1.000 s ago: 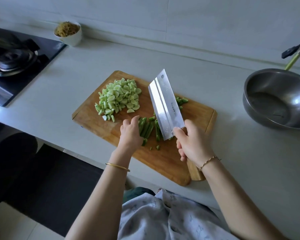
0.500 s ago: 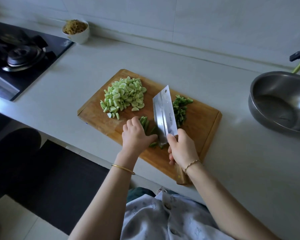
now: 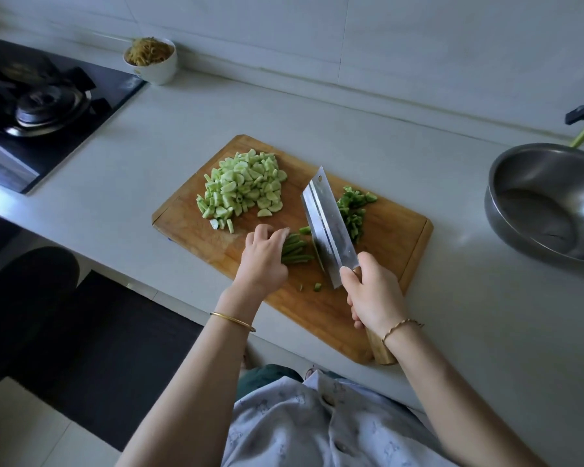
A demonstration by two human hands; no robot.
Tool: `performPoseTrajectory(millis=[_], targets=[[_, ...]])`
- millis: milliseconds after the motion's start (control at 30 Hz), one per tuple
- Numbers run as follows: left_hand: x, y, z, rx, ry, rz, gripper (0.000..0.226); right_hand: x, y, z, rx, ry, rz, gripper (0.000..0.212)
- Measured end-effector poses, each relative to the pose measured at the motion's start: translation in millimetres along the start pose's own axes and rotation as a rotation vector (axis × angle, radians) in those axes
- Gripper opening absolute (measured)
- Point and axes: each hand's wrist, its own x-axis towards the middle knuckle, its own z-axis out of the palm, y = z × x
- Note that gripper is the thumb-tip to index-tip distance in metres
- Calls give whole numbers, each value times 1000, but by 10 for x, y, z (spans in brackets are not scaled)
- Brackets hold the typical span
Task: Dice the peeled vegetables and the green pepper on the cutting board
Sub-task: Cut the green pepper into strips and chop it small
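A wooden cutting board (image 3: 395, 230) lies on the counter. A heap of pale green diced vegetable (image 3: 243, 190) sits at its far left. Dark green pepper strips (image 3: 295, 252) lie bundled near the middle, and my left hand (image 3: 263, 257) presses down on them with curled fingers. My right hand (image 3: 373, 294) grips the wooden handle of a cleaver (image 3: 327, 224), whose blade stands just right of the strips. Diced pepper (image 3: 353, 210) is piled right of the blade. A few small pepper bits (image 3: 316, 286) lie near the front.
A steel bowl (image 3: 550, 203) stands on the counter at the right, a green-handled tool behind it. A white bowl of shredded food (image 3: 150, 60) sits at the back by the wall. A black gas hob (image 3: 38, 106) fills the left end. The counter's front edge runs just below the board.
The cleaver came down from its raised, tilted position to stand beside the pepper strips. The diced pepper pile right of the blade came into view. My left hand stays on the strips.
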Motion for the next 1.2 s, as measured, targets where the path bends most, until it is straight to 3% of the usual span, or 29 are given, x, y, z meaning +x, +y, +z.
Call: performPoseTrajectory(millis=[400,800,967,1200], targets=[[-117,-56,174,74,152,0,50,93,-74,90,-201,-25,-83,17],[-134,35,261,62,233,-45,48,-41,117,-33,-52,11,39,26],[-63,89,290,57,245,-2,47,-55,45,-164,52,61,16,28],[34,119,277,65,267,37,39,33,-87,-218,-22,85,-48,28]])
